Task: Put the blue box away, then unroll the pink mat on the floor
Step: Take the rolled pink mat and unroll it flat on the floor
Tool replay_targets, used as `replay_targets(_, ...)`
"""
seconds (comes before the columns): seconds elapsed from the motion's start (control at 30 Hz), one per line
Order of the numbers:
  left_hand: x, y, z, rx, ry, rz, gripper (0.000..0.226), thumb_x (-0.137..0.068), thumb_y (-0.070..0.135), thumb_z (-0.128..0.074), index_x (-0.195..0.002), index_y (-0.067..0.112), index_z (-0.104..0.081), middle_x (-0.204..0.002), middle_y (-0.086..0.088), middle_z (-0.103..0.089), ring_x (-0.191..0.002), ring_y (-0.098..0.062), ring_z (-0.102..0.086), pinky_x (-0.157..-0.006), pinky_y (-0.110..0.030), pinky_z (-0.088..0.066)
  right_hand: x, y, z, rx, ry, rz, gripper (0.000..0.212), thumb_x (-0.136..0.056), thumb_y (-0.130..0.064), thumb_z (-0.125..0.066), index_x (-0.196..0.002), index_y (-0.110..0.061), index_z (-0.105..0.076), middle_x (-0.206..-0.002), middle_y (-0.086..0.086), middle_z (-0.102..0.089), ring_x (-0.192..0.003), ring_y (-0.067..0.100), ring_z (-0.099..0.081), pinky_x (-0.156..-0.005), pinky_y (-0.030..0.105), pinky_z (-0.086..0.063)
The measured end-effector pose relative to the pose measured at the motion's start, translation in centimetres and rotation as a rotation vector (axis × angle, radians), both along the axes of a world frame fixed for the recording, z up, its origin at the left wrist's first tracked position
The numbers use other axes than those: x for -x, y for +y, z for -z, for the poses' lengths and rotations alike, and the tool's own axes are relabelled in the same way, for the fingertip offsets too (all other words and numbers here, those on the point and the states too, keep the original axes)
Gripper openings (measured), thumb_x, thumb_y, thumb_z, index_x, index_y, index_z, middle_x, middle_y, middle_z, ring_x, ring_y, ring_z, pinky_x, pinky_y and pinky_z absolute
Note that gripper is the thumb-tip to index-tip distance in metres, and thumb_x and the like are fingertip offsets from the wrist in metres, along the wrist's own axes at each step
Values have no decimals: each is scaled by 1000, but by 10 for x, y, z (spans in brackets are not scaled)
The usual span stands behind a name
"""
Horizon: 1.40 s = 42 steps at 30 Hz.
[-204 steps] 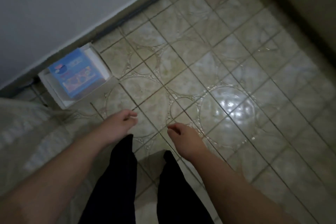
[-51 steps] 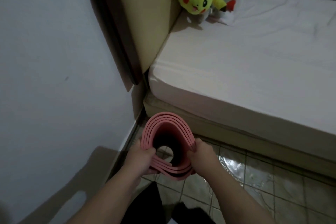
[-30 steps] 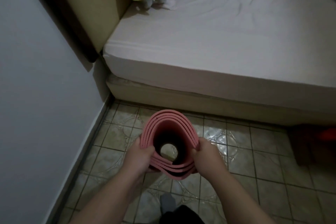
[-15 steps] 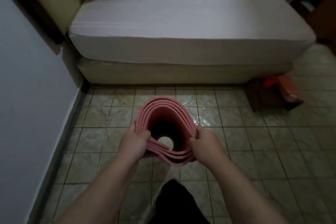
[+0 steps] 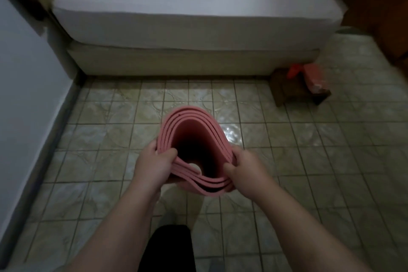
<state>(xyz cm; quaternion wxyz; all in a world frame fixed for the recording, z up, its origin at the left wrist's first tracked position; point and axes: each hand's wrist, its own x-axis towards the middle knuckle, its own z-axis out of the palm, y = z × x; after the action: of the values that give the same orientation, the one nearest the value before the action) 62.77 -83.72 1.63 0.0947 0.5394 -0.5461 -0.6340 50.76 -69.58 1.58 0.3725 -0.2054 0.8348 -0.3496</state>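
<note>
The pink mat (image 5: 187,123) is still rolled into a loose coil, and I look down its open end, with floor showing through the hole. I hold it upright above the tiled floor (image 5: 309,161), in front of my body. My left hand (image 5: 154,165) grips the coil's left edge, thumb inside the layers. My right hand (image 5: 245,170) grips the right edge the same way. The blue box is not in view.
A bed with a white sheet (image 5: 187,6) spans the far side. A grey wall (image 5: 26,95) runs along the left. A small dark wooden stool with a red bag (image 5: 309,81) stands by the bed's right corner. Dark furniture (image 5: 386,6) is at far right.
Since the oldest frame, the blue box has left view and both hands have taken the rolled mat. Over the last second the view has swung right along the bed; my grip is unchanged.
</note>
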Motion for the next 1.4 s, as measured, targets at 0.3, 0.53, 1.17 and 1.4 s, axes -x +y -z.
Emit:
replay_targets(0.3,33,58,-6,-35,58,179,39,-82,-4,-47,-104,24,-62,-80,-11,-67,-55,-20,-70,-50,-35,-58,16,76,17,19,123,100,20,-85,-5,-50,-86,-22,-60,-73,2,-65,-57,11,-62,-46,17,-47)
replay_targets(0.53,49,49,30,63,206,318,57,-84,-1,-56,-133,29,-49,-94,-16,-70,-71,-25,-73,-57,-31,-60,36,71,34,115,240,62,24,-89,-5,-51,-88,-28,-53,-64,-10,-53,-51,-15,-52,-46,4,-38)
replay_targets(1.17,-31,81,543,309,-133,873,132,-70,28,-80,-134,51,34,-152,-5,-28,-123,-12,-47,-91,-15,-39,-18,94,547,31,-171,57,53,-95,-56,-27,-116,-25,-64,-111,3,-72,-109,25,-64,-96,45,-49)
replay_targets(1.4,-68,80,695,399,-142,995,115,-60,46,-67,-126,68,25,-148,-12,-37,-129,-17,-46,-103,-15,-34,-37,117,686,45,-27,-271,72,-68,-87,-33,-129,-51,-46,-134,-4,-59,-121,14,-59,-96,32,-48)
